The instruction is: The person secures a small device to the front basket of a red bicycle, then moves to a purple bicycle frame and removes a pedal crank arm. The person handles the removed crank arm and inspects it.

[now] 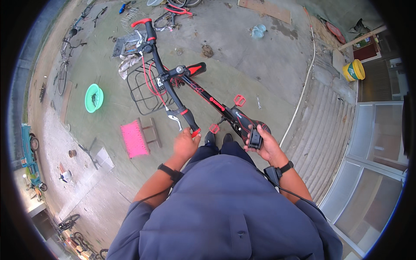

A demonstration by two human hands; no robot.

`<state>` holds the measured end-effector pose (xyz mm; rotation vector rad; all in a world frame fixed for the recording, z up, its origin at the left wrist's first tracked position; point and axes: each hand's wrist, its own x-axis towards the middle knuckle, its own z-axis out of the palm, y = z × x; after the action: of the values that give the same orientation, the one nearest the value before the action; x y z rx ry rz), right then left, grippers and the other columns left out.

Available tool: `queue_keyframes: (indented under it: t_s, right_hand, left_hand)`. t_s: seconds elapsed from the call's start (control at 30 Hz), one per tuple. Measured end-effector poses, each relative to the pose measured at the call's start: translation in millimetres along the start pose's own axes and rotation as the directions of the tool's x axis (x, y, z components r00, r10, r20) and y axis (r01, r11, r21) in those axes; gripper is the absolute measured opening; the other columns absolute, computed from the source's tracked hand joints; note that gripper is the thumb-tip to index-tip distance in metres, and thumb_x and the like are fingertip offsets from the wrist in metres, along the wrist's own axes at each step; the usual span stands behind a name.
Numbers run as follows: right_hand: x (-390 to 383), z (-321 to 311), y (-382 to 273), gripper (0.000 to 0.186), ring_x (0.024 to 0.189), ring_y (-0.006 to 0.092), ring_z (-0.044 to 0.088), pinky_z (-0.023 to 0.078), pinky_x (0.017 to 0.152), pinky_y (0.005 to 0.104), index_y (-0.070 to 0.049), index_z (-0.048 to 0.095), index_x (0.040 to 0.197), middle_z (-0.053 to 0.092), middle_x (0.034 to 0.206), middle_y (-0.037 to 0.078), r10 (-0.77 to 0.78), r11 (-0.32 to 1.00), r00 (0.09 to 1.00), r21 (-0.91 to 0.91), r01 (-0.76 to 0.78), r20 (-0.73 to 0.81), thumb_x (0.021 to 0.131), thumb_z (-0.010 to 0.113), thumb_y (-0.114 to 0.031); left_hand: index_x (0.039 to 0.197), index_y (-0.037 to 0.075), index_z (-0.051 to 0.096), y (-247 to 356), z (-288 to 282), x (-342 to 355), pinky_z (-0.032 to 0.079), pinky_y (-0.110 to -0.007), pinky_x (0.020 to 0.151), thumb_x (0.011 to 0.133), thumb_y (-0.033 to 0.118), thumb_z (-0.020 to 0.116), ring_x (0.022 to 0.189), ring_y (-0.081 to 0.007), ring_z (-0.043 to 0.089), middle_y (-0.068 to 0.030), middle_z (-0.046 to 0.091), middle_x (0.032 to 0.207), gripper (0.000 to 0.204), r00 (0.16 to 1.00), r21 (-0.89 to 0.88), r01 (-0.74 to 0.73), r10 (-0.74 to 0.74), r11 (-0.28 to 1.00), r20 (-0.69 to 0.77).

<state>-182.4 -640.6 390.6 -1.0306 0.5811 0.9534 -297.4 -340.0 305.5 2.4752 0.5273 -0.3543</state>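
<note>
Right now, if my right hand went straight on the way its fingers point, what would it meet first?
Probably the black-and-red bicycle, around its rear half, which shows just beyond the right hand and the boxy black device it holds; depth is unclear.

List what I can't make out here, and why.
All in the head view:
Most fingers of the left hand at the handlebar grip: hidden by the back of the hand.
Far face of the black device: turned away into the right hand.
Rear of the black-and-red bicycle: partly hidden behind that hand.
Dark bits in the green basin: too small to identify.
Wheel at the lower edge: cut off by it.
</note>
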Motion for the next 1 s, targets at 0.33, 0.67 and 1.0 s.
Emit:
queue_keyframes:
  t_s: [0.33, 0.67, 1.0]
  right_hand:
    - [39, 40, -71, 0.049, 0.088, 0.0292, 0.067, 0.059, 0.082, 0.0507, -0.003, 0.051, 0.133, 0.064, 0.102, 0.015, -0.040, 0.994, 0.963, 0.108, 0.011, 0.267, 0.101, 0.043, -0.039]
    - [80, 24, -75, 0.038, 0.080, 0.0136, 0.063, 0.054, 0.077, 0.0305, 0.001, 0.056, 0.122, 0.063, 0.091, 0.005, -0.167, 0.714, 0.957, -0.641, 0.282, 0.236, 0.087, 0.066, -0.009]
    - [114, 19, -30, 0.034, 0.084, 0.0264, 0.067, 0.053, 0.079, 0.0351, 0.000, 0.066, 0.106, 0.069, 0.092, 0.016, -0.336, 0.054, 0.862, -0.906, 0.421, 0.380, 0.076, 0.072, -0.015]
  left_hand:
    - [0.124, -0.004, 0.055, 4, 4, 0, 0.051, -0.046, 0.086, 0.091, 0.039, 0.064, 0.096, -0.0372, 0.066, -0.0203, 0.069, 0.099, 0.055, 0.994, -0.056, 0.105, -0.107, 0.993, -0.031]
    - [0.103, -0.002, 0.053, 31, 8, 23, 0.054, -0.050, 0.072, 0.088, 0.043, 0.065, 0.078, -0.0429, 0.068, -0.0225, 0.069, 0.082, 0.049, 0.945, 0.001, 0.326, -0.325, 0.946, -0.045]
    - [0.099, -0.004, 0.045, 39, 27, 27, 0.053, -0.052, 0.073, 0.088, 0.033, 0.063, 0.074, -0.0445, 0.067, -0.0258, 0.067, 0.077, 0.042, 0.912, 0.005, 0.396, -0.392, 0.918, -0.119]
